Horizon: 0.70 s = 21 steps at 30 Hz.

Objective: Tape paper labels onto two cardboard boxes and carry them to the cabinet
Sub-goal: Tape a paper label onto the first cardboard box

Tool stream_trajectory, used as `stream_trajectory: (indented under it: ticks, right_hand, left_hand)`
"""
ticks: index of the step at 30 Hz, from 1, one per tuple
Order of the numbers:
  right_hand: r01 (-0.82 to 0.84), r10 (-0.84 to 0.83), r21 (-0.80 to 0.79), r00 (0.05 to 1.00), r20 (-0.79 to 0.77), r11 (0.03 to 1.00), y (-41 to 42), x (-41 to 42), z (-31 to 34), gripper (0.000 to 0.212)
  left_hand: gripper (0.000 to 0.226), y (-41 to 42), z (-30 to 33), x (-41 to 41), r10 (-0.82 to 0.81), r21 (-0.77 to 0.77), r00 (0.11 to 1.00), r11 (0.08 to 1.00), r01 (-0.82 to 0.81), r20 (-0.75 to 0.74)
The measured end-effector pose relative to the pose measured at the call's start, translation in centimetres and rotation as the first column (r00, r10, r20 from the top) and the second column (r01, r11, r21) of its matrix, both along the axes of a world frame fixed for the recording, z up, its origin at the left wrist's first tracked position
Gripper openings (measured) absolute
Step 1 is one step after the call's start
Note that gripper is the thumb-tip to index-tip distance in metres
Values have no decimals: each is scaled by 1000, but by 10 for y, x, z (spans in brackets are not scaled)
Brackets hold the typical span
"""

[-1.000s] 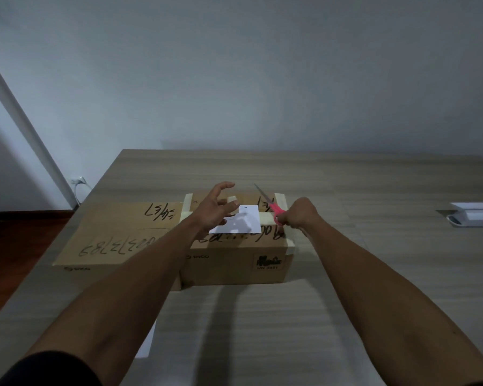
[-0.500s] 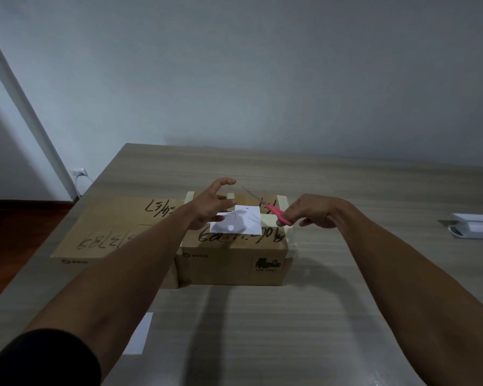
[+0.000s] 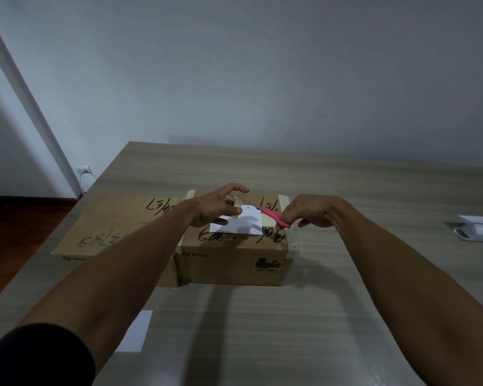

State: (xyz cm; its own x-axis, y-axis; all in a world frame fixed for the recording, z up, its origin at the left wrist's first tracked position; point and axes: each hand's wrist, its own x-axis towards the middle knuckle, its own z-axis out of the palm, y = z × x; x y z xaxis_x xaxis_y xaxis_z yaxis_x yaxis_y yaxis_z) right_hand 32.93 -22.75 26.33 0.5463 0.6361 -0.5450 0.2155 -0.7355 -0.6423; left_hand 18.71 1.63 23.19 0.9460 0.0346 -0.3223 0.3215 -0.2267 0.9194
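Over box, hands pinching tape, scissors

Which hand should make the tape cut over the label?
Right. The right hand already grips the pink scissors, blades pointing toward the tape roll held by the left hand above the paper label on the right box.

I see a wood-grain worktop carrying two cardboard boxes side by side mid-frame: the left box, the right box. A white paper sheet lies lower left; a white object sits at the right edge.
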Motion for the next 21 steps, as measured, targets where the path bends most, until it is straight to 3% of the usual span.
stream_trajectory:
  ticks: [7,12,17,21]
  right_hand:
    - [-26,26,-2,1000,9,1000,-3,5,-4,24]
    - [-41,43,-16,990,132,999,-3,7,-7,20]
    - [157,-140,-87,975,173,984,2,6,-30,33]
    - [302,-257,-126,924,283,945,12,-7,-50,33]
  left_hand:
    - [52,-2,2,3,-36,33,999,999,37,-25]
    - [67,-6,-1,1,-15,50,1000,999,15,-10]
    - [78,-8,-6,-5,60,4,998,998,-60,10]
    - [87,-10,-11,-11,126,-79,992,989,-124,26]
